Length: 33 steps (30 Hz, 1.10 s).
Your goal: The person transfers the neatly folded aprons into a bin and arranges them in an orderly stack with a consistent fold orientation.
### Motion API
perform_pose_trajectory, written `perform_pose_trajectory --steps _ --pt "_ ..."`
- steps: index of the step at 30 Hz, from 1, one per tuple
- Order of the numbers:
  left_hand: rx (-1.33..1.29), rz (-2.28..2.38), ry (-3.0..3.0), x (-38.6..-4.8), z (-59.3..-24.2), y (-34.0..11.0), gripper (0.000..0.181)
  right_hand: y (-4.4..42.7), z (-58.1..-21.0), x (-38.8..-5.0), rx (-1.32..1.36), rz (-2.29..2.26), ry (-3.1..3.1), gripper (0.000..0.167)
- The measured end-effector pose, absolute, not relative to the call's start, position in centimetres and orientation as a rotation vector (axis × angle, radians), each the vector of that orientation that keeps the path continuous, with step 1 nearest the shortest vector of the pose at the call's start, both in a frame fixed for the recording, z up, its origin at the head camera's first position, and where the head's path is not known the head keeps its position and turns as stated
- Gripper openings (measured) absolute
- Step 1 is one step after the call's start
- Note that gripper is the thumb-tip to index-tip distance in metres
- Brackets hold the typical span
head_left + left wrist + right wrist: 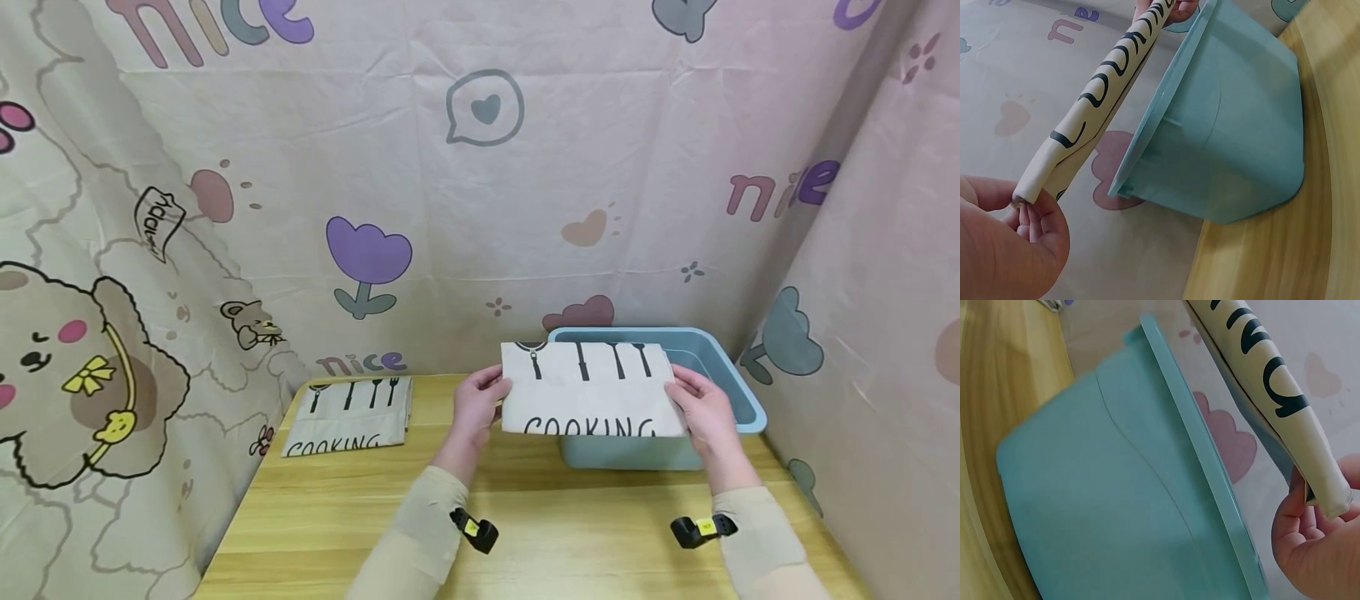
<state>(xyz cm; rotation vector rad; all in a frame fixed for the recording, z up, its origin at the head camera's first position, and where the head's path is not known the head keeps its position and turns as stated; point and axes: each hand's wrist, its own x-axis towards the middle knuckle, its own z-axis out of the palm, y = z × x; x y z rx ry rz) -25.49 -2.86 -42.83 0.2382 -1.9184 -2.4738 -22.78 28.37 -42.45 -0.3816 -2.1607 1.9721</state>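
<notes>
A folded white cloth [588, 392] with black utensil prints and the word COOKING is held up between both hands. My left hand [477, 406] pinches its left edge, thumb on top and fingers beneath. At the opposite edge my right hand [703, 407] grips it the same way. In the left wrist view the cloth [1094, 100] appears edge-on, its folded layers showing. Behind and below it stands a light blue plastic basin [720, 371], partly hidden by the cloth. The right wrist view shows the cloth [1279, 400] above the rim of the basin [1104, 487], apart from it.
A second folded cloth [348, 417] with the same print lies flat at the back left of the wooden table [570, 533]. Patterned curtains [480, 192] hang behind the table and along both sides. The basin stands near the table's back right corner.
</notes>
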Motion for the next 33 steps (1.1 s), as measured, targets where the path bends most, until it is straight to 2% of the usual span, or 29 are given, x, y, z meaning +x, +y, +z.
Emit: perform_pose_trajectory --steps 33 --pt "0.244 -2.49 -1.956 -27.8 -40.9 3.8 0.034 34.2 -41.0 -24.3 -0.489 1.723 -2.36 0.056"
